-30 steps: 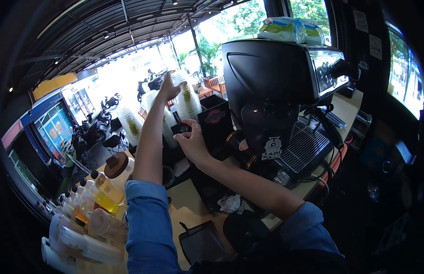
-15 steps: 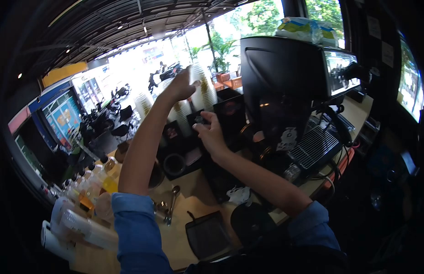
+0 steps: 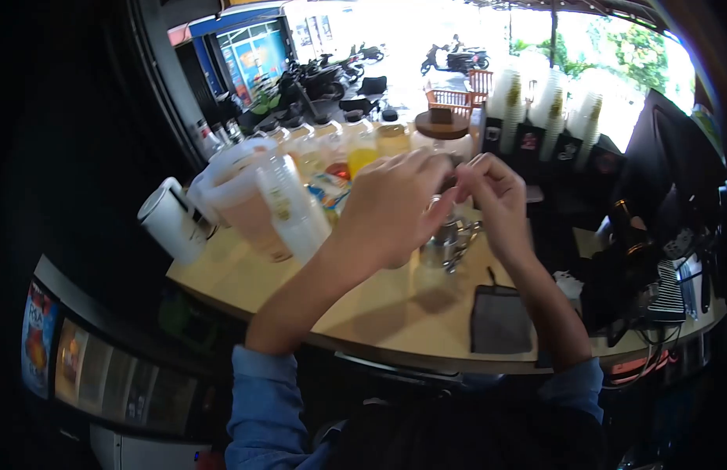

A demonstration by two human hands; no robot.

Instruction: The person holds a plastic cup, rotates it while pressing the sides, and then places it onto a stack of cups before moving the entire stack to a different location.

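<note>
Clear plastic cup [image 3: 445, 215] sits pinched between both hands, left [image 3: 395, 207] and right [image 3: 496, 196], fingers curled.

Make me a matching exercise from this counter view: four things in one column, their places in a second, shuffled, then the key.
Things:
1. dark cloth
2. white cup sleeve
3. stacked cups
4. wooden-lidded jar

Places:
A. far back, in dark holders
B. lying at the counter's left end
C. flat on the counter below the right hand
D. behind both hands, beside the syrup bottles

Pairs: 1-C, 2-B, 3-A, 4-D
</note>
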